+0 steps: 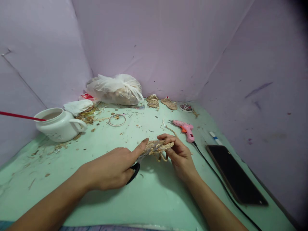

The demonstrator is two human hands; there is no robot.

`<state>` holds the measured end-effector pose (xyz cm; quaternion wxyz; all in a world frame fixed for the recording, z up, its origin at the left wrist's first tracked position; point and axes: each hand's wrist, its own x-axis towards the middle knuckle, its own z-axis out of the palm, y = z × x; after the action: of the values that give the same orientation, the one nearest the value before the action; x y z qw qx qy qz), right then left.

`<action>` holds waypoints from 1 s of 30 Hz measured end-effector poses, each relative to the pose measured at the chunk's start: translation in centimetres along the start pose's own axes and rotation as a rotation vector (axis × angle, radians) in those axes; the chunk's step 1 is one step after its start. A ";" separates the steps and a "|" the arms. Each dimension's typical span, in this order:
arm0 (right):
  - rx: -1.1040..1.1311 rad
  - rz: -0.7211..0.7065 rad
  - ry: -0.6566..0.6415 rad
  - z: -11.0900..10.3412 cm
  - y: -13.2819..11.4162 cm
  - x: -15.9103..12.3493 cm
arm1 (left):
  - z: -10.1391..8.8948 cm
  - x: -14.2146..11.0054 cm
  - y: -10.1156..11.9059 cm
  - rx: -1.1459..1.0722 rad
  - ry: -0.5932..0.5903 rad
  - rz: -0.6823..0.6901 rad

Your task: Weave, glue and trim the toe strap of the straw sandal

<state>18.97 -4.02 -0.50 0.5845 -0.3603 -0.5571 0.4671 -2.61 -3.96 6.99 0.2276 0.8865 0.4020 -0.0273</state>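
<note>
The left hand (113, 169) curls around the black-handled scissors (135, 173), its thumb extended to the 9 o'clock end of the braided piece (163, 147). The right hand (180, 157) pinches the 3 o'clock end. The piece is held above the counter (96, 205), at 8 o'clock from the pink glue gun (184, 128): tan, coarsely plaited, loose strands at 6 o'clock.

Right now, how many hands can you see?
2: the left hand holds the scissors, and the right hand grips the braided piece. No others show.
</note>
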 end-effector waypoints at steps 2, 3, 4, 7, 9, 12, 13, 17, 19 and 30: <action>0.017 0.003 0.007 0.0 0.1 0.0 | 0.1 -0.1 -0.1 -0.028 0.006 0.019; 0.028 0.007 0.013 0.0 0.1 0.0 | 0.1 -0.2 -0.1 -0.045 0.015 0.033; 0.040 0.014 0.019 -0.1 0.1 0.0 | 0.1 -0.2 -0.1 -0.064 0.029 0.045; 0.108 0.050 0.026 -0.1 0.0 0.1 | 0.2 -0.1 -0.3 -0.154 0.070 0.078; 0.179 0.082 0.038 -0.1 -0.2 0.3 | 0.1 0.1 -0.7 -0.246 0.110 0.089; 0.298 0.164 0.072 -0.1 -0.4 0.6 | -0.3 0.7 -1.7 -0.439 0.315 -0.001; 0.340 0.203 0.081 0.0 -0.4 0.8 | -0.4 1.0 -2.1 -0.520 0.420 -0.073; 0.465 0.320 0.103 0.1 -0.4 1.0 | -0.6 2.1 -3.1 -0.815 0.631 -0.362; 0.496 0.317 0.096 0.0 -0.4 1.0 | -0.3 2.6 -3.1 -0.912 0.585 -0.417; 0.458 0.266 0.139 0.3 -1.4 1.0 | 2.8 4.0 -1.7 -1.643 0.368 -0.424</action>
<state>18.80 -3.50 1.16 0.6211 -0.3198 -0.3435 0.6277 -0.76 -1.31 2.89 0.7170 0.3382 0.4816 0.3735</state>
